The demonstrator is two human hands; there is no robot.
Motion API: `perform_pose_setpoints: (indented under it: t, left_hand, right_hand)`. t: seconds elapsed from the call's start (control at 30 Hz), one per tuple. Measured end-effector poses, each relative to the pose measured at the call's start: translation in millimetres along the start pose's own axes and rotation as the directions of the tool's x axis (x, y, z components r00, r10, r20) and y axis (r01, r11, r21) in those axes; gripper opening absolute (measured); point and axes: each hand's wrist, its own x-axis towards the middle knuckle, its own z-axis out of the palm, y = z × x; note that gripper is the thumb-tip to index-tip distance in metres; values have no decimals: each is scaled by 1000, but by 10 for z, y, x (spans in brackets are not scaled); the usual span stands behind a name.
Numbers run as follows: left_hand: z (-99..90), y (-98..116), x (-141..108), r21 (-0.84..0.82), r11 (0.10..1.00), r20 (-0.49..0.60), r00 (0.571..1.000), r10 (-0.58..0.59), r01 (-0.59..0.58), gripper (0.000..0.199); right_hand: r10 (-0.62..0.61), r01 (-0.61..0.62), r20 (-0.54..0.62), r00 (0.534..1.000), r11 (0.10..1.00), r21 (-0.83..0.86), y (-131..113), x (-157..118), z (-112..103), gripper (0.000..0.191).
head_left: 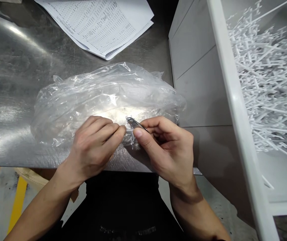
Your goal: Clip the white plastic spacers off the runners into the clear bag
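My right hand (165, 144) pinches a small metal nail clipper (135, 124) between thumb and fingers, its jaws pointing left. Those jaws meet a small white branched plastic piece (131, 136). The fingers of my left hand (98, 142) close on the left end of that piece, mostly covering it. Both hands are close together above the front edge of the metal table. Just beyond them lies a crumpled clear plastic bag (103, 90); I cannot make out what is inside it.
To the right stands a white bin (233, 100) with a raised rim, holding a heap of white branched plastic sticks (276, 90). Printed sheets (103, 26) lie at the back of the metal table (10, 83). Below its front edge is a cardboard box (33, 175).
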Motion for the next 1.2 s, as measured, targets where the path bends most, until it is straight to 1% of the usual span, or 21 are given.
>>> perform_pose_setpoints:
  t: [0.1,0.17,0.27,0.37,0.47,0.57,0.67,0.93,1.03,1.2]
  left_hand:
    - [16,-3,-5,11,1000,-11,1000,14,-14,14]
    - [21,-11,-10,-7,1000,0,1000,2,-2,15]
    - [7,-12,-6,-74,994,5,997,-76,76,19]
    - [-23,4,12,-148,976,-23,986,-166,161,15]
    - [-44,18,21,-189,962,-54,976,-209,195,12]
    - [-52,23,12,-220,951,-79,968,-238,216,14]
    - [-53,22,1,-218,945,-82,961,-265,242,15]
    - [-48,10,-3,-108,966,-132,959,-250,236,12]
    - [-45,2,-1,-85,971,-145,961,-235,225,13]
    - [-24,-8,-3,-47,975,-173,960,-220,215,14]
  right_hand:
    - [29,-29,-11,1000,999,21,-5,7,-6,23]
    - [43,-43,-18,999,998,39,-10,16,-8,24]
    - [28,-25,-63,998,999,49,-21,22,-16,17]
    - [3,0,-118,993,1000,27,-28,11,-36,11]
    - [-19,18,-93,996,1000,-13,-24,-10,-51,11]
    - [-37,36,-53,998,999,-29,-12,-28,-57,14]
    - [-28,26,-51,998,999,-45,-4,-31,-66,15]
    - [-4,3,-17,1000,998,-61,9,-25,-86,14]
    - [11,-12,-24,1000,998,-65,10,-23,-79,14]
    - [15,-15,2,1000,998,-54,15,-16,-68,15]
